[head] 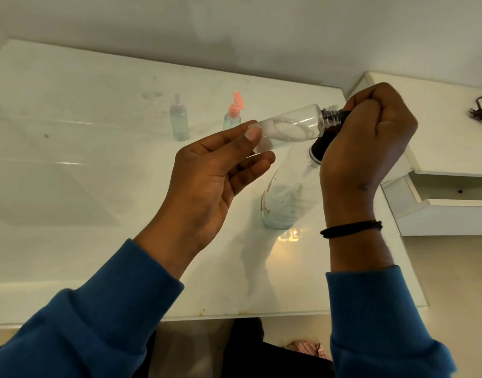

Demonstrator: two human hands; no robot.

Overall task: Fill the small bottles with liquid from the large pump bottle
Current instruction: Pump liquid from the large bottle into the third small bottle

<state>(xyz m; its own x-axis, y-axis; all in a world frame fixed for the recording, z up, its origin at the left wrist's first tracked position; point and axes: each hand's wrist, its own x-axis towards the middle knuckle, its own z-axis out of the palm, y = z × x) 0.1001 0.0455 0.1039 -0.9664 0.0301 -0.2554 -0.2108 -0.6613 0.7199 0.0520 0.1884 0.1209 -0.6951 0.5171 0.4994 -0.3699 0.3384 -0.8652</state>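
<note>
While our left hand (207,173) pinches the base of a clear small bottle (288,125) between thumb and fingertips, tilting it almost level with its open neck toward the right, our right hand (370,143) curls tightly over the dark pump (323,144) of the large bottle (284,197), which stands on the table (98,255) just below both hands. Beyond the left hand, two more small bottles stand apart on the table: one clear-capped (179,118), one with a pink flip cap (233,113).

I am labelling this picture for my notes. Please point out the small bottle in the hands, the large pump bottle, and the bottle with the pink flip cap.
small clear bottle (291,125): head view, middle of its tilted body.
large pump bottle (282,199): head view, clear lower body.
pink flip-cap bottle (232,117): head view, shoulder under the cap.
</note>
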